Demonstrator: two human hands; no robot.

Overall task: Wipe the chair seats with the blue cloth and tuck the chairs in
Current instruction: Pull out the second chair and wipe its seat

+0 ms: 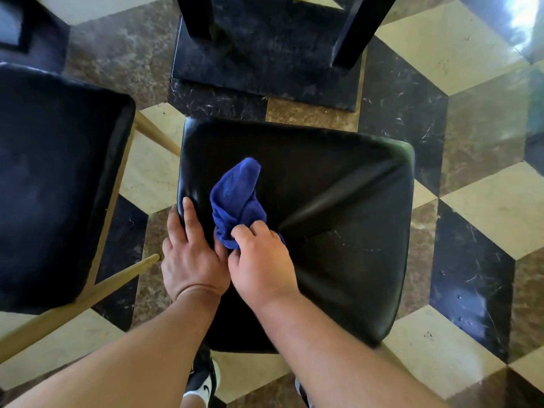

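A black leather chair seat fills the middle of the view below me. The bunched blue cloth lies on its left half. My right hand grips the cloth's near end, pressed to the seat. Beside it, my left hand rests flat on the seat's left edge, fingers apart, its thumb touching the cloth. A second dark chair seat with pale wooden legs stands to the left.
The black table base with two dark posts stands just beyond the seat. The floor is patterned marble tile in cream, brown and black. My shoes show under the near edge of the seat.
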